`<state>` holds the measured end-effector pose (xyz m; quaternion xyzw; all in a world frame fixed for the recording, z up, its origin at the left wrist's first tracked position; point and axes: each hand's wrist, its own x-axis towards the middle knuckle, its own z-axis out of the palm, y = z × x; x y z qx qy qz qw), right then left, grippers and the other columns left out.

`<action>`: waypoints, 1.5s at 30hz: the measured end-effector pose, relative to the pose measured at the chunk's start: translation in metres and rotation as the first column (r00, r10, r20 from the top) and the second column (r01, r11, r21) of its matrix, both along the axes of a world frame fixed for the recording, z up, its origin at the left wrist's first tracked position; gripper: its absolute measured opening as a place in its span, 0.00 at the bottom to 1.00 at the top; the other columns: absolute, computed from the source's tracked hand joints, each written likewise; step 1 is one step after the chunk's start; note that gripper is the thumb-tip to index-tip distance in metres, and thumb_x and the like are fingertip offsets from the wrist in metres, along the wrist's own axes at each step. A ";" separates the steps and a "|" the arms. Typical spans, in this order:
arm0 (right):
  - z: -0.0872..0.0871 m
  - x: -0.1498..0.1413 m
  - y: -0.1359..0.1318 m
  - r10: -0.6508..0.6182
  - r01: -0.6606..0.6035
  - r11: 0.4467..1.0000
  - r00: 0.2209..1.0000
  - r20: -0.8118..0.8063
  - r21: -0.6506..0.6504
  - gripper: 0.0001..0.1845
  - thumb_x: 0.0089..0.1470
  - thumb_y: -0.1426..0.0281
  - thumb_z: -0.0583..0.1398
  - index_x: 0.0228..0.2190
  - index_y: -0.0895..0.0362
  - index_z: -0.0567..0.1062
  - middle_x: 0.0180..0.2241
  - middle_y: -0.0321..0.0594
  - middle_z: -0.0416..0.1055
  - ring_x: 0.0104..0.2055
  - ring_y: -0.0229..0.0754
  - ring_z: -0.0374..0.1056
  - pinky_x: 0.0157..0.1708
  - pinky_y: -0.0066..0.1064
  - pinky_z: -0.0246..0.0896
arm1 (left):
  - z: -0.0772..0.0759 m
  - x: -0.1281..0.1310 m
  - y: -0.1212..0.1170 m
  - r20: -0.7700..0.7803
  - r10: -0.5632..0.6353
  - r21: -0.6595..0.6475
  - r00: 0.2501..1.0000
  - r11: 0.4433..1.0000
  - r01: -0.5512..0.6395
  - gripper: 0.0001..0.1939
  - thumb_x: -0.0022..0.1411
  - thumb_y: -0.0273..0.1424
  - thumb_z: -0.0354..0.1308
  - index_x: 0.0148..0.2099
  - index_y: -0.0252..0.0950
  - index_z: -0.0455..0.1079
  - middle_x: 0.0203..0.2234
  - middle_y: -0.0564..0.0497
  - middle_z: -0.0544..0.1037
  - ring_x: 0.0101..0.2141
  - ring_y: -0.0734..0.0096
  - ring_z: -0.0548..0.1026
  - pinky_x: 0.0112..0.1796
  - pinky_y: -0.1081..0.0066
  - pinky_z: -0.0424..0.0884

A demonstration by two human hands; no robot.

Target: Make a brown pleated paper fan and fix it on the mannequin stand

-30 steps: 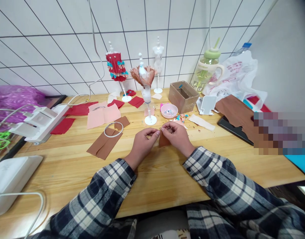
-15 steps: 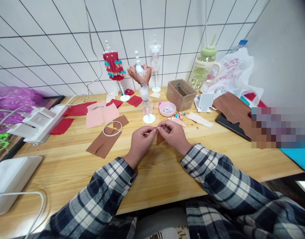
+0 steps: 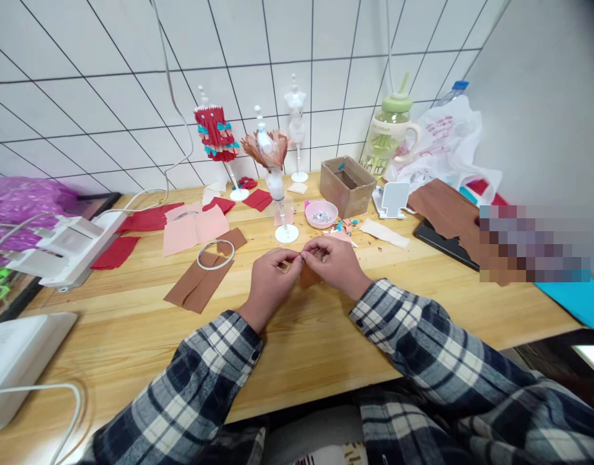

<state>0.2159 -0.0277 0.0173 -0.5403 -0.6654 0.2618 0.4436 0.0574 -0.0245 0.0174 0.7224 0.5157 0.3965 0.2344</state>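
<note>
My left hand (image 3: 272, 278) and my right hand (image 3: 336, 263) meet fingertip to fingertip over the table. Both are closed in a pinch on a small piece of brown crepe paper (image 3: 309, 278), which hangs below the fingers and is partly hidden by them. Just beyond stands a white mini mannequin (image 3: 276, 184) with a collar of brown petals (image 3: 268, 150). To the left of my left hand lie brown paper sheets (image 3: 193, 287), with a silver ring (image 3: 215, 266) resting on top. A pink bowl of small shiny bits (image 3: 321, 223) sits behind my right hand.
A mannequin in a red paper dress (image 3: 214, 132) and a bare one (image 3: 296, 119) stand at the wall. A cardboard box (image 3: 348, 201), a phone stand (image 3: 394, 199) and a green-lidded jug (image 3: 389, 139) are at right. A power strip (image 3: 79, 252) lies at left.
My view has shifted slightly, so the scene sits a little further left. Both hands stay pinched together on the brown paper, with only small finger movements.
</note>
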 end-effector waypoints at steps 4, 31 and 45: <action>0.002 -0.001 0.002 0.012 -0.034 0.992 0.984 -0.179 -0.121 0.06 0.47 0.68 0.61 0.26 0.58 0.77 0.24 0.36 0.73 0.24 0.35 0.64 0.25 0.26 0.59 | 0.000 0.000 0.000 0.028 -0.023 0.031 0.999 0.999 0.023 0.08 0.58 0.31 0.58 0.32 0.36 0.79 0.27 0.51 0.82 0.27 0.71 0.76 0.31 0.74 0.70; 0.002 0.000 0.007 0.016 -0.127 0.963 0.909 -0.417 -0.239 0.13 0.46 0.60 0.63 0.27 0.58 0.74 0.21 0.32 0.67 0.22 0.33 0.58 0.23 0.27 0.54 | -0.001 0.000 -0.001 0.225 -0.048 -0.112 0.973 0.991 0.074 0.10 0.57 0.35 0.61 0.36 0.36 0.81 0.34 0.48 0.84 0.33 0.65 0.80 0.35 0.70 0.74; 0.002 0.001 -0.001 -0.010 0.010 1.000 0.999 0.034 -0.008 0.04 0.50 0.69 0.61 0.28 0.56 0.76 0.26 0.36 0.72 0.29 0.38 0.66 0.30 0.30 0.60 | -0.002 0.001 -0.002 0.202 -0.015 -0.182 0.979 0.982 0.052 0.10 0.57 0.36 0.60 0.34 0.36 0.80 0.31 0.48 0.84 0.31 0.65 0.80 0.33 0.71 0.74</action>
